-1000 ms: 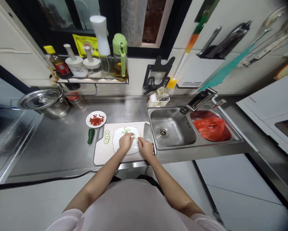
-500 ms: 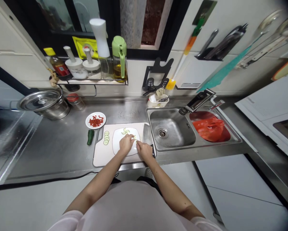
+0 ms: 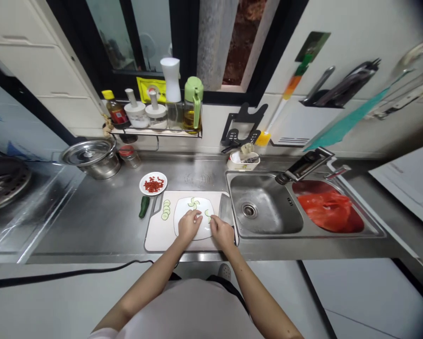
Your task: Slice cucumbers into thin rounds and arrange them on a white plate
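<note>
A white square plate rests on the cutting board. Toward its far side, several thin cucumber pieces are arranged in a fan. My left hand hovers over the plate's left half, thumb and forefinger slightly apart with nothing visible between them. At the plate's right side, my right hand pinches a small cucumber slice, partly covered by the fingertips. A row of overlapping round cucumber slices lies on the board's left part. The knife lies along the board's right edge, its handle mostly behind my right hand.
Left of the board are an uncut cucumber piece and a small plate of red bits. A lidded steel pot stands farther left. The sink adjoins the board on the right, with a red plastic bag in its second basin.
My hands have moved apart; both were together over the plate. My left hand's pinch has loosened, while the right has a slice at the plate's right side. The camera view has shifted.
</note>
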`<state>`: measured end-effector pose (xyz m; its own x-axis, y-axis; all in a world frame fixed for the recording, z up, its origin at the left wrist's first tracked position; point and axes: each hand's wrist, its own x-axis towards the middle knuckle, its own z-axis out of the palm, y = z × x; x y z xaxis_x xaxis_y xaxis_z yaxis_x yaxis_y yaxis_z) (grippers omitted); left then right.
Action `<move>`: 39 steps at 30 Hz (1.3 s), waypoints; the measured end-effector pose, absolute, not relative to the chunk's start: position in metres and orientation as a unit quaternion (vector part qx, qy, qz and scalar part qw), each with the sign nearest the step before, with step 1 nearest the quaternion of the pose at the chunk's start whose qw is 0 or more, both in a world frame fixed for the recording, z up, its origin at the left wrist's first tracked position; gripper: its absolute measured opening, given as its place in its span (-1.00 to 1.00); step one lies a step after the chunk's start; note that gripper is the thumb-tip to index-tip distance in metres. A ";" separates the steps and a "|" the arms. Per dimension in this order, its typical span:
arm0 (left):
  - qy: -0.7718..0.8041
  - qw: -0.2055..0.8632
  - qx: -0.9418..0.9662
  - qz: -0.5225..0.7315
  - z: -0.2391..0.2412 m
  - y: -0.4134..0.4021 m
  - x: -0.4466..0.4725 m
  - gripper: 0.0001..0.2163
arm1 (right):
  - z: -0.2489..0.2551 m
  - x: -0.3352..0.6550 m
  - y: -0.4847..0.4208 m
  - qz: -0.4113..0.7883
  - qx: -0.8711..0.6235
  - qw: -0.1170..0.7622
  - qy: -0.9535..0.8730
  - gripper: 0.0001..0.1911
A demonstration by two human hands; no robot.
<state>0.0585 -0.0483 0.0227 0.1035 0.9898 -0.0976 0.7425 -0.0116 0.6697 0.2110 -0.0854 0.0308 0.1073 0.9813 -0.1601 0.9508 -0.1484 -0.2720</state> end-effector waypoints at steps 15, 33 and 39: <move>0.789 0.231 0.519 0.232 0.022 -0.075 -0.038 -0.78 | 0.028 0.210 -0.088 0.158 -0.725 0.148 -0.654 -0.58; 0.821 0.164 0.513 0.190 0.013 -0.059 -0.050 -0.78 | 0.029 0.214 -0.096 0.163 -0.707 0.195 -0.660 -0.55; 0.789 0.242 0.483 0.292 0.008 -0.054 -0.050 -0.87 | 0.033 0.212 -0.097 0.181 -0.702 0.210 -0.656 -0.54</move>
<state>-0.0502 -0.0538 0.0075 -0.4152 0.9043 -0.0994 0.6212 0.3616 0.6952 0.2122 -0.0965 0.0327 0.0728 0.9971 0.0213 0.8454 -0.0504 -0.5318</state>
